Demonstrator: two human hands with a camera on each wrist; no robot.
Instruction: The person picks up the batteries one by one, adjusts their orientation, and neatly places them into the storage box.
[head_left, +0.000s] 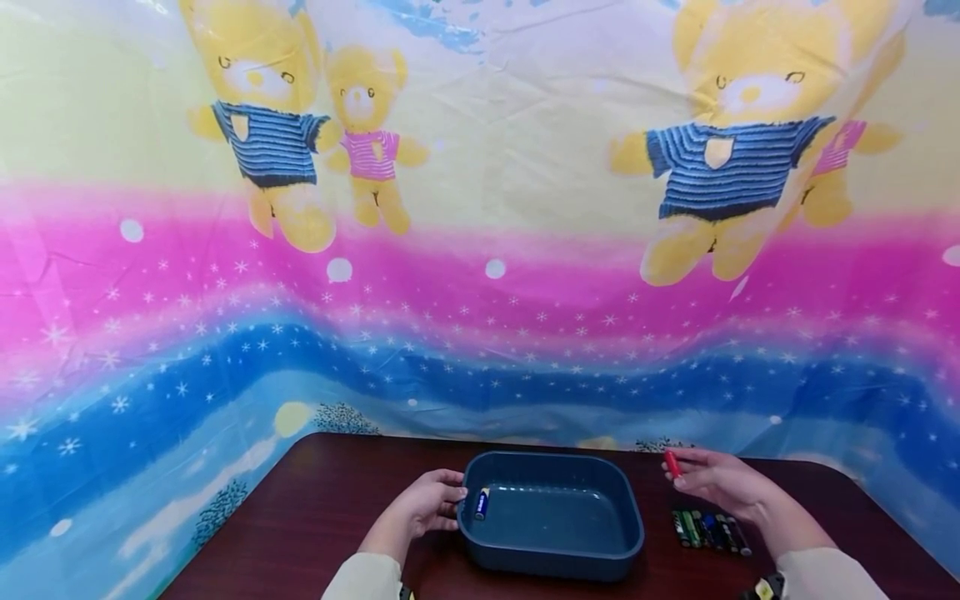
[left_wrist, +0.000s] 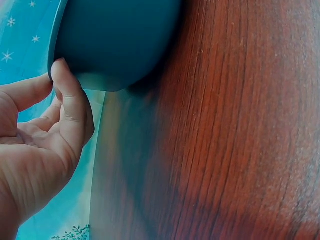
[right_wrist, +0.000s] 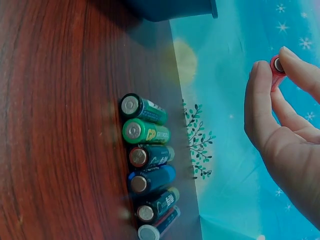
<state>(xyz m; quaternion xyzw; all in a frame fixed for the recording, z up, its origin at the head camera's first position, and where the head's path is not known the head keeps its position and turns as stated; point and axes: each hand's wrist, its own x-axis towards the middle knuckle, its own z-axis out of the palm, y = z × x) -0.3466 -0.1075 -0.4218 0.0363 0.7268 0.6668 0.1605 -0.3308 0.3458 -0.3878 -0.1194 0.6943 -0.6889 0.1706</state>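
A dark blue-grey rectangular basin stands on the table, with one blue battery inside against its left end. My left hand pinches the basin's left rim between thumb and fingers, as the left wrist view shows up close. To the right of the basin, my right hand holds a red battery between thumb and fingertips, raised above the table. Below that hand lies a row of several batteries, side by side; a green one is among them in the right wrist view.
The dark red-brown wooden table has rounded far corners. Behind it hangs a printed cloth with bears and snowflakes, close along the far edge. The basin's right wall stands between its inside and the battery row.
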